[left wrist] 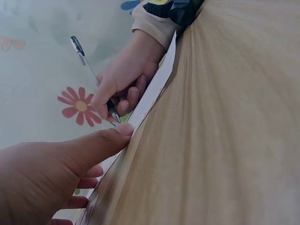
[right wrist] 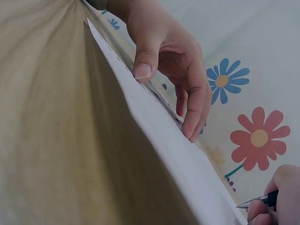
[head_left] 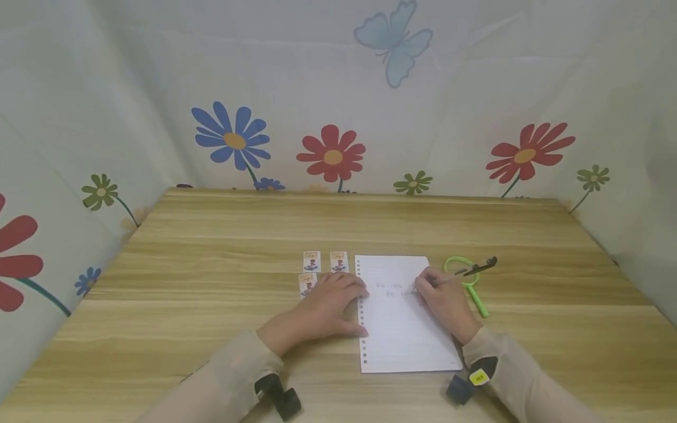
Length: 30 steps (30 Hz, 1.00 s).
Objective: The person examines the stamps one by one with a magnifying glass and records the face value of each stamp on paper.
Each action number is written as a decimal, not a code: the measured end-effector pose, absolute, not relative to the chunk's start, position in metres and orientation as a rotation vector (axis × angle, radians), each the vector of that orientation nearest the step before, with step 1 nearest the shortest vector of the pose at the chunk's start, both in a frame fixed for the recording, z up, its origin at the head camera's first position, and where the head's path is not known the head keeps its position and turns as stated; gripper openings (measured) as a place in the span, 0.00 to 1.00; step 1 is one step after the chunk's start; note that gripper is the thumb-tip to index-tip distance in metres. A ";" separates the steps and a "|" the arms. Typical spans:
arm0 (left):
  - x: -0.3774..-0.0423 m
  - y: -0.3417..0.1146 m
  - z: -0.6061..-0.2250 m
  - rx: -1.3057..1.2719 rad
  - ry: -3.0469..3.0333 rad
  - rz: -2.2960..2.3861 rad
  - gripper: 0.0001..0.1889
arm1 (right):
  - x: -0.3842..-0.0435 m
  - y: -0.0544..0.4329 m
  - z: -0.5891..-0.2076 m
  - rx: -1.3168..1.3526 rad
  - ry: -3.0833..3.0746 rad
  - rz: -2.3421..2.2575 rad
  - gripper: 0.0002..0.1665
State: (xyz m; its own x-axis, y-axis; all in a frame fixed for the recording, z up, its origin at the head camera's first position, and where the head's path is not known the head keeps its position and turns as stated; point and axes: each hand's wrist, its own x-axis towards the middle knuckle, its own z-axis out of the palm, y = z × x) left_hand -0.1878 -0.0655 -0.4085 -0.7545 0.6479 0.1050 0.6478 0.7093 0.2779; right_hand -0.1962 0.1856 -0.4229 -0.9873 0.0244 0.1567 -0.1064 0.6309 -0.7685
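My right hand point(head_left: 443, 296) pinches a pen point(head_left: 478, 267) with a clear barrel and dark cap end, its tip down at the lined paper point(head_left: 407, 341). A few rows of small handwriting show on the upper part of the sheet, left of the pen. My left hand point(head_left: 328, 305) rests with its thumb and fingertips on the sheet's hole-punched left edge. In the left wrist view the left thumb point(left wrist: 112, 136) presses the paper's edge, while the pen point(left wrist: 89, 70) leans in the right hand's fingers. The right wrist view shows the pen's metal tip point(right wrist: 243, 205) close over the paper.
Three small picture cards lie by the left hand: one at the back left point(head_left: 312, 261), one nearer the paper point(head_left: 339, 261), and one point(head_left: 307, 284) partly under the hand. A green magnifying glass point(head_left: 478, 301) lies right of the paper on the wooden table point(head_left: 211, 247). A flowered cloth point(head_left: 285, 76) hangs behind.
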 end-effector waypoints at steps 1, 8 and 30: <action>-0.188 -0.066 -0.408 1.102 2.905 0.476 0.36 | -0.196 0.186 -0.422 0.055 -2.702 1.297 0.10; -0.188 -0.066 -0.409 1.099 2.909 0.475 0.36 | -0.194 0.187 -0.413 0.117 -2.766 1.255 0.08; -0.186 -0.066 -0.408 1.093 2.908 0.486 0.36 | -0.189 0.211 -0.360 0.455 -2.934 0.989 0.09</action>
